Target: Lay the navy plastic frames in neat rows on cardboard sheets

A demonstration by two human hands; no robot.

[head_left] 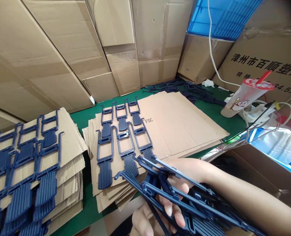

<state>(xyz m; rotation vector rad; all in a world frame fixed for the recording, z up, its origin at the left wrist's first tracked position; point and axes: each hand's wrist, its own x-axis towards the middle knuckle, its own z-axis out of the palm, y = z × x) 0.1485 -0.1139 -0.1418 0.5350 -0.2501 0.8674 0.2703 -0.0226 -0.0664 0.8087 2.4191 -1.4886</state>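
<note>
Several dark blue plastic frames are bunched together at the bottom centre-right. My right hand reaches in from the right with its fingers wrapped round them. Below it, my left hand is closed against the lower side of the same bunch. Just beyond the hands, two rows of similar frames lie flat on stacked cardboard sheets. More frames overlap on another cardboard stack at the left.
Cardboard boxes wall the back of the green table. A heap of dark frames lies at the far edge. On the right are a cup with a red straw, white cables and an open carton.
</note>
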